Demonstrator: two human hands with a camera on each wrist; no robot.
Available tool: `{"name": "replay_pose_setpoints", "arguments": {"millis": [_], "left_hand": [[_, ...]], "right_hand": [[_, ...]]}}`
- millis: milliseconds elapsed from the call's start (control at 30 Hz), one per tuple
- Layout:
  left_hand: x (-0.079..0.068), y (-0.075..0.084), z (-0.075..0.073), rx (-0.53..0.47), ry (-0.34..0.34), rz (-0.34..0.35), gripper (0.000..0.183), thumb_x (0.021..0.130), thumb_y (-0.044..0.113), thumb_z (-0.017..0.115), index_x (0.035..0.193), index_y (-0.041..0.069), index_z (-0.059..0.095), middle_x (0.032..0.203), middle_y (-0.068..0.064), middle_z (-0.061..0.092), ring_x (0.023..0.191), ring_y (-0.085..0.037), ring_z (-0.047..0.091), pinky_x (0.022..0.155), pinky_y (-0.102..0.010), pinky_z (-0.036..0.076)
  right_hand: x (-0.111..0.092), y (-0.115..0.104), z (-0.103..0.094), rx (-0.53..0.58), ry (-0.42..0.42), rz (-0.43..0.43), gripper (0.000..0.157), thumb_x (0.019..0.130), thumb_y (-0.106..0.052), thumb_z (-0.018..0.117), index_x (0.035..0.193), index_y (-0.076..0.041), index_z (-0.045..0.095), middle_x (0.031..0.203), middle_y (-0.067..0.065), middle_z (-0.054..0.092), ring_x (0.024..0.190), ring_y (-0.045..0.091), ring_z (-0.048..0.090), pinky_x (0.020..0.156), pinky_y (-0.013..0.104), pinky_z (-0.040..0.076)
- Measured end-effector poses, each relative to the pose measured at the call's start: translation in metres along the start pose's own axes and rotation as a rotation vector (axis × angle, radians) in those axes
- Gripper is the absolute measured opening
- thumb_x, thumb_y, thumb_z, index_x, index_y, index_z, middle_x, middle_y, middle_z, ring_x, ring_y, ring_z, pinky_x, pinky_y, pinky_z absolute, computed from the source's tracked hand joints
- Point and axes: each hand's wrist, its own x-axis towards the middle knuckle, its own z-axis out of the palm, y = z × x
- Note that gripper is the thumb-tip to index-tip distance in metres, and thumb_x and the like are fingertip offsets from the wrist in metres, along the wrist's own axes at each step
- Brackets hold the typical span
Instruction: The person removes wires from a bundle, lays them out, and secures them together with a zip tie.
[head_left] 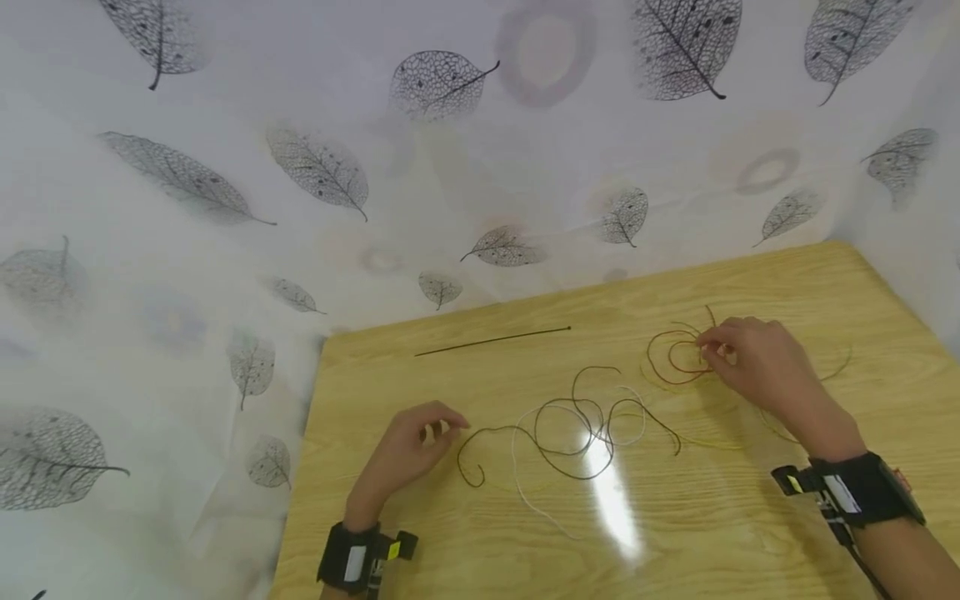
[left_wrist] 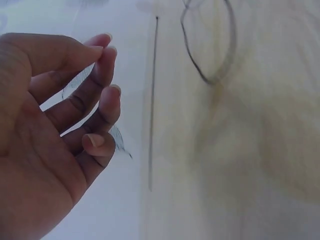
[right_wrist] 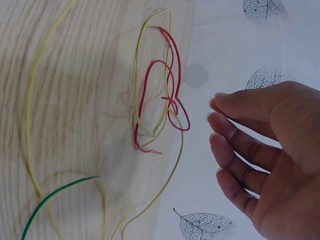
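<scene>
My left hand (head_left: 412,442) hovers at the left of the table, thumb and index tips close together and the other fingers loosely bent. Nothing shows between them in the left wrist view. The end of a tangled dark cord (head_left: 585,477) lies right by its fingertips in the head view. On the right, my right hand (head_left: 768,367) overlaps a coiled red cord (head_left: 649,354) in the head view. The right wrist view shows its bent fingers apart from the red loops (right_wrist: 179,65), holding nothing. A thin yellow cord (right_wrist: 137,75) winds among those loops.
A white cord (head_left: 517,467) runs under the dark tangle on the wooden table (head_left: 450,550). One straight dark cord (head_left: 491,341) lies near the back edge. A green cord (right_wrist: 65,186) is by the right hand. Leaf-printed white cloth (head_left: 450,192) stands behind and at the sides.
</scene>
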Motion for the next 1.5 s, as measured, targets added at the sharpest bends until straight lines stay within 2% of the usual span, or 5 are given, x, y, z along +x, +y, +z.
{"name": "replay_pose_setpoints", "arguments": {"millis": [367,667,1000,1267,1500], "left_hand": [[0.132,0.050,0.064,0.283,-0.419,0.121,0.029,0.094,0.018,0.064,0.122,0.026,0.066,0.097,0.012,0.060,0.080,-0.001,0.055,0.067,-0.017,0.050],[0.161,0.053,0.122,0.469,-0.482,0.268,0.013,0.088,0.031,0.072,0.101,0.030,0.074,0.096,0.010,0.053,0.086,-0.006,0.047,0.065,-0.017,0.045],[0.127,0.044,0.042,0.297,-0.086,0.039,0.012,0.090,0.036,0.069,0.095,0.028,0.077,0.086,0.018,0.069,0.059,-0.001,0.051,0.048,-0.018,0.042],[0.029,-0.009,-0.030,0.146,0.227,-0.196,0.019,0.093,0.034,0.067,0.084,0.020,0.078,0.071,0.010,0.072,0.061,-0.008,0.061,0.047,-0.027,0.046],[-0.026,-0.030,-0.036,0.089,0.301,-0.420,0.030,0.092,0.031,0.068,0.069,0.015,0.076,0.061,0.007,0.070,0.054,-0.016,0.059,0.047,-0.026,0.042]], "right_hand": [[0.009,-0.062,0.026,0.117,-0.112,-0.323,0.027,0.068,-0.012,0.085,0.095,-0.015,0.078,0.084,-0.001,0.067,0.074,0.016,0.059,0.066,0.037,0.050],[0.008,-0.072,0.047,0.094,-0.126,-0.358,0.019,0.064,-0.017,0.087,0.079,-0.021,0.078,0.079,-0.006,0.068,0.071,0.013,0.057,0.062,0.031,0.046],[-0.006,-0.056,0.021,0.058,-0.211,-0.230,0.013,0.073,-0.016,0.083,0.080,-0.022,0.074,0.072,-0.010,0.068,0.065,0.011,0.052,0.070,0.035,0.043],[-0.019,-0.038,0.003,0.021,-0.242,-0.215,0.014,0.072,-0.018,0.084,0.077,-0.025,0.073,0.071,-0.015,0.067,0.064,0.009,0.052,0.071,0.038,0.045],[-0.019,-0.039,-0.003,0.056,-0.224,-0.210,0.017,0.068,-0.021,0.086,0.076,-0.029,0.073,0.070,-0.017,0.065,0.063,0.008,0.053,0.071,0.039,0.044]]}}
